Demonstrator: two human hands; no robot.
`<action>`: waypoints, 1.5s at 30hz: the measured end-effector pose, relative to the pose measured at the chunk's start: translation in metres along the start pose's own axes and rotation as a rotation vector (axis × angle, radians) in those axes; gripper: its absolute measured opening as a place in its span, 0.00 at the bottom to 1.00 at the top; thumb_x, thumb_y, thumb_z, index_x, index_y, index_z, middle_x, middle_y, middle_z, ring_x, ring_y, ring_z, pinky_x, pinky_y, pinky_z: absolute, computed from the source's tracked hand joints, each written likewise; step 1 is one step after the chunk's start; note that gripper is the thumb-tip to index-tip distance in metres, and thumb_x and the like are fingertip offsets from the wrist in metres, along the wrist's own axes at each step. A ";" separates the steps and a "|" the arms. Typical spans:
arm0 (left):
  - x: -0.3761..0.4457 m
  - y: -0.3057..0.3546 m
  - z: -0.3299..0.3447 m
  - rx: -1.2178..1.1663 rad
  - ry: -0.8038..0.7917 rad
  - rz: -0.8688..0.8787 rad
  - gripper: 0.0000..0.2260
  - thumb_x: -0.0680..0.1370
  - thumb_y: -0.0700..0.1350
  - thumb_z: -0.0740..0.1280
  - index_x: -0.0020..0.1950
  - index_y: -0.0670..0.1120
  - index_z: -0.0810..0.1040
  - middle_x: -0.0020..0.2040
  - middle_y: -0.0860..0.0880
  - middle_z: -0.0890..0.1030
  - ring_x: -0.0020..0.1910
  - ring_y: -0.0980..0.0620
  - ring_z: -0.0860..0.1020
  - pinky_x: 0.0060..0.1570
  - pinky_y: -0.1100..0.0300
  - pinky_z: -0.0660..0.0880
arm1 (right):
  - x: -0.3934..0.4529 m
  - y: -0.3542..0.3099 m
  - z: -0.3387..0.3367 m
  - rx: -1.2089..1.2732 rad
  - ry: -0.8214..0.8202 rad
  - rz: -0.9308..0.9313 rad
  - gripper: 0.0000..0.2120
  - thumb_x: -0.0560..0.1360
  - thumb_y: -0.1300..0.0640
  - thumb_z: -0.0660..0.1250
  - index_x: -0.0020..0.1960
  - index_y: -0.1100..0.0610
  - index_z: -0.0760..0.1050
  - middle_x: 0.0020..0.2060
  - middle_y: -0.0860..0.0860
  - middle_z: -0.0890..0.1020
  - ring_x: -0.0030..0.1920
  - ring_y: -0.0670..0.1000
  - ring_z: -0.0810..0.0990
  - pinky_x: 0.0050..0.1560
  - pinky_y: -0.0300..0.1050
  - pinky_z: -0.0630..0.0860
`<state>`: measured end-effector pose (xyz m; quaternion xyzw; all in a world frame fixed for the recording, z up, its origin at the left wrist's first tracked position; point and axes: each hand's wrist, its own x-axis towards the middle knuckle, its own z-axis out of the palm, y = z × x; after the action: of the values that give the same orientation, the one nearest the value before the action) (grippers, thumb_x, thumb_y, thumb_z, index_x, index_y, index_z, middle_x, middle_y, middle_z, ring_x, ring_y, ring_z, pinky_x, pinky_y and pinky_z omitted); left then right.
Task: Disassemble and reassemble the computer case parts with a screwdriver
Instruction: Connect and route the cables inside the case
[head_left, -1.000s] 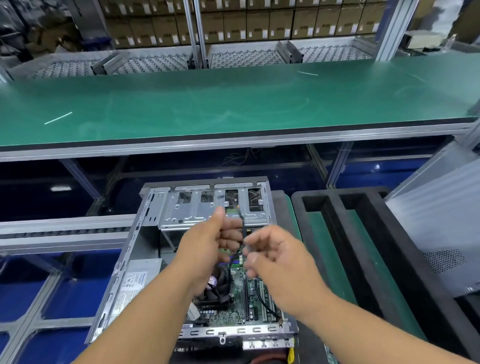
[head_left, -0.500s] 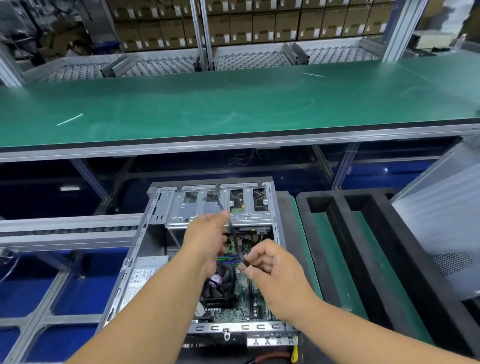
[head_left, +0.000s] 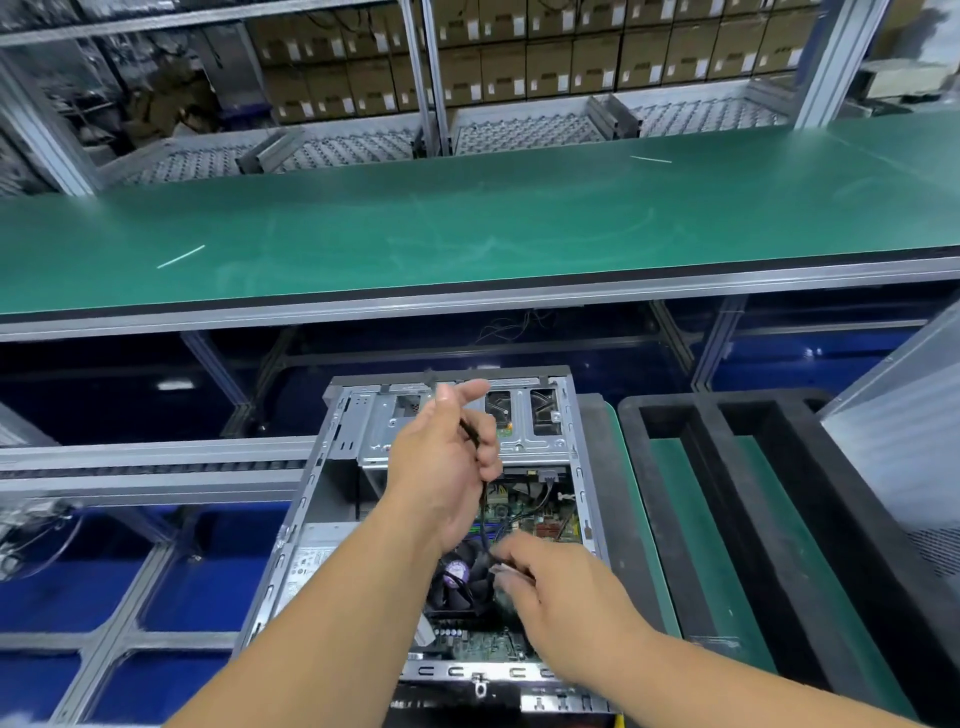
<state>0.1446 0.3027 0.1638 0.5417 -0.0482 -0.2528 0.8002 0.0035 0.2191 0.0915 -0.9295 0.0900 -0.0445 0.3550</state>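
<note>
computer case (head_left: 332, 519), one, lid off, at 6 o'clock of view | left hand (head_left: 441, 462) curls round one thin black cable (head_left: 483, 499) above drive cage (head_left: 467, 431) | right hand (head_left: 561, 592) at 5 o'clock pinches cable's lower end, probably, by fan (head_left: 460, 577) | power-supply label (head_left: 306, 564) unreadable | black foam tray (head_left: 753, 519) at 3 o'clock

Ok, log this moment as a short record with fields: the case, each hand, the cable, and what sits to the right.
case: open computer case, side off, motherboard and cooler fan exposed
left hand: left hand raised over the drive cage, gripping a black cable
right hand: right hand low over the motherboard, pinching the cable's lower end
cable: runs between the two hands
right of case: black foam tray
screwdriver: none in either hand
</note>
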 end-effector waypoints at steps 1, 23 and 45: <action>-0.003 -0.001 0.001 0.012 -0.014 0.021 0.20 0.86 0.57 0.55 0.64 0.43 0.77 0.35 0.47 0.75 0.30 0.52 0.67 0.29 0.58 0.64 | 0.000 -0.001 0.001 -0.047 -0.002 -0.030 0.09 0.83 0.46 0.60 0.62 0.42 0.73 0.43 0.44 0.83 0.42 0.48 0.77 0.39 0.46 0.70; 0.006 -0.057 -0.011 0.676 -0.096 -0.422 0.09 0.81 0.40 0.67 0.44 0.39 0.82 0.38 0.44 0.84 0.35 0.50 0.77 0.40 0.57 0.72 | 0.004 -0.004 0.007 -0.349 -0.158 -0.088 0.14 0.73 0.62 0.61 0.52 0.49 0.79 0.49 0.47 0.80 0.53 0.53 0.76 0.54 0.49 0.74; 0.009 -0.090 -0.006 1.170 0.135 -0.190 0.15 0.71 0.51 0.79 0.31 0.48 0.78 0.35 0.49 0.84 0.44 0.44 0.83 0.48 0.48 0.81 | -0.014 0.000 0.002 -0.570 0.016 -0.063 0.07 0.66 0.53 0.65 0.30 0.47 0.71 0.28 0.43 0.74 0.37 0.50 0.72 0.45 0.52 0.68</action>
<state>0.1224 0.2781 0.0792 0.9093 -0.0798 -0.2198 0.3442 -0.0095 0.2230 0.0899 -0.9937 0.0725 -0.0357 0.0771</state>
